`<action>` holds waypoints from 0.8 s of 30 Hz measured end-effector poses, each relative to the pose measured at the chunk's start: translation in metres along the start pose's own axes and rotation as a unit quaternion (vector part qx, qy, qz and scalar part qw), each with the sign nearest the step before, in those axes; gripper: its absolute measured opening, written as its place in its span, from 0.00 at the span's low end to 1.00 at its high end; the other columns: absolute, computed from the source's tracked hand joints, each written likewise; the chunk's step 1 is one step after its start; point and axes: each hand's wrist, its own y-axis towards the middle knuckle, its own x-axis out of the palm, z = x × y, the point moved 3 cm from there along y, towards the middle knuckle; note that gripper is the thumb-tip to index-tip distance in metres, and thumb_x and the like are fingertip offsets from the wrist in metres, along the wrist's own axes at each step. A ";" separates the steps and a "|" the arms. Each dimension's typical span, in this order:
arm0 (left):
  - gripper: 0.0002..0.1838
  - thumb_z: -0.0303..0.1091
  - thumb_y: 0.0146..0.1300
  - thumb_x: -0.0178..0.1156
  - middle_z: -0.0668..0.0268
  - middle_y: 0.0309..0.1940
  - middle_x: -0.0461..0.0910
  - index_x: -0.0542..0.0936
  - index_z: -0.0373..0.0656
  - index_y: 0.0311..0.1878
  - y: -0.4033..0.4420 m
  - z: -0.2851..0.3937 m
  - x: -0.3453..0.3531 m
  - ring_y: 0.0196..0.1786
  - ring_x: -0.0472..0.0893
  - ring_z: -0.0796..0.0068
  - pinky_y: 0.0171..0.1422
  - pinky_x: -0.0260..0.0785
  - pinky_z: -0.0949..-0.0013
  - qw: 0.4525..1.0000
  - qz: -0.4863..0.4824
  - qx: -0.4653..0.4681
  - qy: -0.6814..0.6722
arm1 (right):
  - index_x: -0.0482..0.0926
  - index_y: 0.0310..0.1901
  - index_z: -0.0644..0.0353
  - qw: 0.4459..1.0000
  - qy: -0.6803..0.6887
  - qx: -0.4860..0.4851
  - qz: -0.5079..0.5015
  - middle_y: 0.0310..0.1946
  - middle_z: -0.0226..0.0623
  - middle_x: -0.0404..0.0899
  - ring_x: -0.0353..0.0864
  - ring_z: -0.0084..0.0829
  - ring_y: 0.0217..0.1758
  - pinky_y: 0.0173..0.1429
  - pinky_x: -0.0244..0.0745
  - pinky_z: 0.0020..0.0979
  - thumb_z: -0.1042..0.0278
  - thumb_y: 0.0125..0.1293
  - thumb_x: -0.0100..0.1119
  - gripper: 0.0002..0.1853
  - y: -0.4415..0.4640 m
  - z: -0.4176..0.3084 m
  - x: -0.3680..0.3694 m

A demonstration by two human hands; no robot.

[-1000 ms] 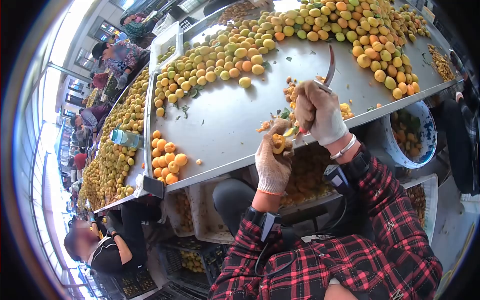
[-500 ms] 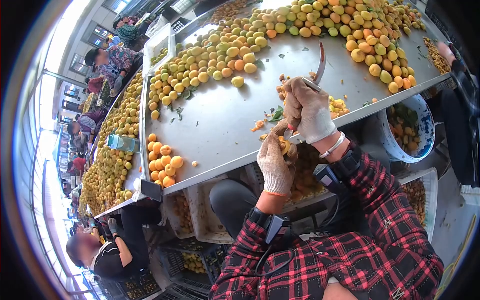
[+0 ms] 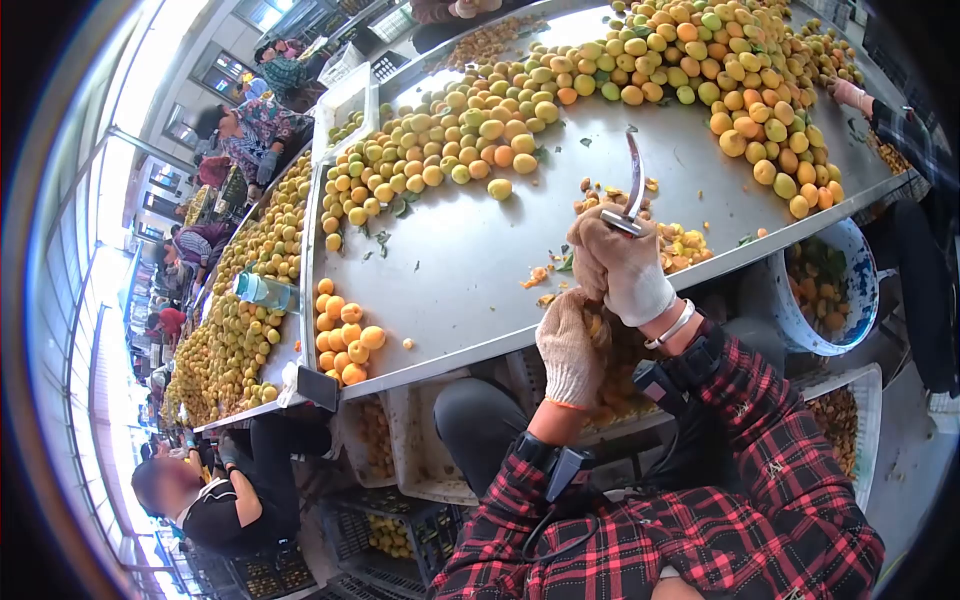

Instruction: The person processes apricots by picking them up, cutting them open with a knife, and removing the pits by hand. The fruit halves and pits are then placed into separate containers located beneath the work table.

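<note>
My right hand [image 3: 620,262], in a soiled knit glove, is closed on a knife [image 3: 635,185] whose curved blade points up over the metal table [image 3: 450,260]. Close beside it, at the table's front edge, my left hand [image 3: 572,345] is gloved and closed. What its fingers hold is hidden between the two hands. Just beyond my hands, small orange fruit pieces [image 3: 680,247] and scraps lie on the metal.
Heaped whole fruit [image 3: 440,135] covers the table's far side. A smaller orange pile [image 3: 345,340] sits at the left corner. A bucket [image 3: 862,290] stands right, below the edge. Another person's gloved hand [image 3: 852,97] reaches in at the right; a seated person [image 3: 215,500] is lower left.
My hands have drawn together, and the fruit visible in my left fingers is now hidden. The knife points more upright. A co-worker's hand has come onto the fruit at the right.
</note>
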 end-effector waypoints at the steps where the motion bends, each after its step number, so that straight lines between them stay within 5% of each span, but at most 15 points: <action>1: 0.12 0.27 0.57 0.63 0.58 0.31 0.78 0.78 0.37 0.45 0.001 0.002 -0.004 0.33 0.79 0.59 0.39 0.72 0.63 0.996 -0.050 0.022 0.071 | 0.78 0.34 0.66 0.998 0.029 0.039 -0.038 0.17 0.26 0.70 0.66 0.15 0.16 0.20 0.61 0.21 0.69 0.70 0.56 0.09 -0.001 -0.002 0.001; 3: 0.16 0.26 0.52 0.64 0.55 0.34 0.79 0.77 0.37 0.46 -0.003 0.004 -0.006 0.37 0.80 0.53 0.43 0.73 0.61 0.984 -0.101 0.043 0.144 | 0.78 0.34 0.66 0.996 0.011 0.049 -0.073 0.17 0.26 0.70 0.65 0.16 0.16 0.20 0.60 0.21 0.69 0.70 0.56 0.09 -0.003 -0.006 0.003; 5: 0.15 0.28 0.55 0.65 0.56 0.37 0.80 0.77 0.38 0.46 -0.010 -0.007 -0.004 0.40 0.82 0.57 0.45 0.74 0.63 0.966 -0.117 -0.224 -0.049 | 0.77 0.33 0.66 0.992 -0.007 0.059 -0.109 0.17 0.26 0.70 0.64 0.16 0.15 0.19 0.58 0.21 0.69 0.70 0.55 0.09 -0.006 -0.009 0.005; 9: 0.17 0.30 0.56 0.67 0.58 0.39 0.82 0.77 0.39 0.49 -0.014 0.011 -0.005 0.42 0.82 0.62 0.47 0.74 0.64 0.981 -0.180 -0.068 -0.037 | 0.77 0.33 0.66 0.973 0.034 0.113 -0.196 0.17 0.26 0.70 0.63 0.14 0.16 0.20 0.58 0.19 0.69 0.67 0.56 0.09 -0.012 -0.014 0.007; 11: 0.22 0.32 0.56 0.70 0.62 0.43 0.81 0.75 0.39 0.53 -0.027 -0.005 0.001 0.46 0.81 0.71 0.50 0.74 0.66 0.877 -0.151 -0.324 -0.320 | 0.77 0.33 0.66 0.954 0.076 0.099 -0.272 0.17 0.26 0.70 0.64 0.15 0.17 0.21 0.59 0.20 0.69 0.66 0.57 0.09 -0.009 -0.014 0.007; 12: 0.24 0.28 0.55 0.69 0.66 0.46 0.79 0.75 0.39 0.56 -0.026 0.001 -0.004 0.49 0.78 0.76 0.51 0.74 0.68 0.961 -0.223 -0.115 -0.114 | 0.76 0.31 0.66 0.958 0.052 0.056 -0.276 0.19 0.28 0.71 0.66 0.18 0.19 0.22 0.61 0.21 0.68 0.65 0.59 0.10 -0.010 -0.015 0.006; 17: 0.15 0.21 0.58 0.64 0.72 0.41 0.79 0.77 0.41 0.48 -0.027 0.018 -0.004 0.44 0.76 0.79 0.48 0.72 0.71 0.941 -0.283 -0.101 -0.158 | 0.75 0.32 0.66 0.905 0.248 0.095 -0.333 0.20 0.31 0.71 0.67 0.20 0.20 0.23 0.62 0.23 0.64 0.65 0.61 0.12 -0.014 -0.012 0.009; 19: 0.13 0.23 0.59 0.65 0.71 0.40 0.78 0.77 0.42 0.47 -0.027 0.018 0.002 0.42 0.77 0.80 0.46 0.71 0.73 0.857 -0.187 -0.289 -0.382 | 0.76 0.33 0.67 0.952 0.142 0.078 -0.261 0.19 0.30 0.70 0.67 0.20 0.19 0.23 0.61 0.22 0.65 0.66 0.60 0.11 -0.011 -0.015 0.003; 20: 0.07 0.28 0.65 0.60 0.70 0.38 0.78 0.77 0.42 0.46 -0.015 0.020 -0.004 0.40 0.78 0.80 0.43 0.71 0.74 0.970 -0.185 -0.111 -0.109 | 0.77 0.35 0.66 0.954 0.153 0.091 -0.243 0.17 0.28 0.69 0.66 0.20 0.17 0.22 0.61 0.23 0.67 0.66 0.58 0.09 -0.011 -0.015 0.002; 21: 0.07 0.28 0.65 0.60 0.70 0.38 0.78 0.77 0.42 0.46 -0.006 0.019 -0.004 0.40 0.78 0.80 0.43 0.71 0.74 0.972 -0.184 -0.097 -0.107 | 0.77 0.35 0.66 0.953 0.150 0.080 -0.252 0.17 0.28 0.69 0.66 0.20 0.17 0.22 0.61 0.23 0.67 0.66 0.58 0.09 -0.006 -0.016 0.005; 23: 0.08 0.32 0.72 0.53 0.67 0.38 0.79 0.77 0.38 0.47 -0.004 0.006 -0.008 0.38 0.78 0.78 0.43 0.72 0.74 0.953 -0.098 -0.221 -0.184 | 0.77 0.34 0.65 0.997 0.052 0.027 -0.046 0.16 0.27 0.70 0.65 0.18 0.15 0.20 0.61 0.22 0.69 0.68 0.58 0.08 -0.003 -0.017 0.000; 24: 0.13 0.32 0.76 0.46 0.64 0.41 0.80 0.77 0.34 0.49 -0.006 -0.015 -0.008 0.38 0.78 0.78 0.42 0.72 0.74 0.886 -0.061 -0.331 -0.319 | 0.78 0.34 0.64 1.000 0.017 -0.014 0.020 0.16 0.26 0.71 0.66 0.16 0.14 0.19 0.61 0.21 0.67 0.69 0.58 0.08 0.003 -0.014 -0.006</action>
